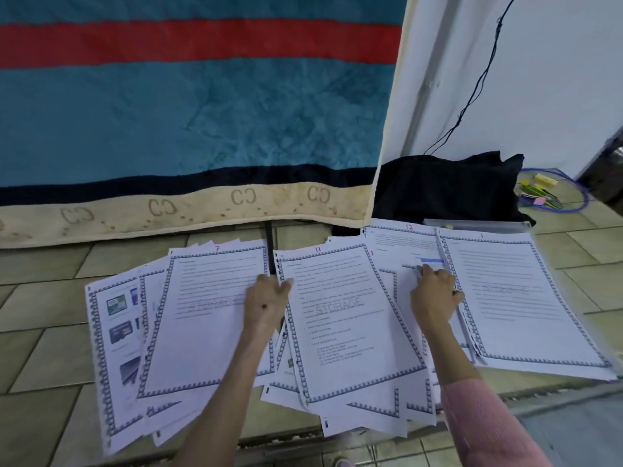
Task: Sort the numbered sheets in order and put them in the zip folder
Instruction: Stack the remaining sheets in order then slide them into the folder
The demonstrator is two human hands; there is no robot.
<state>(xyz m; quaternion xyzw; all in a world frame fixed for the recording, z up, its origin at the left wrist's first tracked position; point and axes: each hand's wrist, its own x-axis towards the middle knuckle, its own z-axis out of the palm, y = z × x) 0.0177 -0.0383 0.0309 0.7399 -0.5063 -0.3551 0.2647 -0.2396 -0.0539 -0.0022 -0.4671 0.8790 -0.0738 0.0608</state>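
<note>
The numbered sheets lie fanned on the tiled floor (pixel 50 365) in three loose piles, their long axes running away from the person and their numbered top edges toward the hanging blanket (pixel 188 112). The sheet marked 7 (pixel 209 318) tops the left pile, sheet 11 (pixel 347 321) the middle pile, and sheet 1 (pixel 519 301) the right pile, with sheet 12 (pixel 401 244) showing behind. The left hand (pixel 266 298) rests loosely spread, fingers on the adjoining edges of sheets 7 and 11, grasping nothing. The right hand (pixel 435 294) presses down beside sheet 1's left edge; whether it pinches paper cannot be told. The clear zip folder (pixel 485 225) lies flat just beyond sheet 1, against a black bag (pixel 448 187). Bare tiles stay free left of the piles.
</note>
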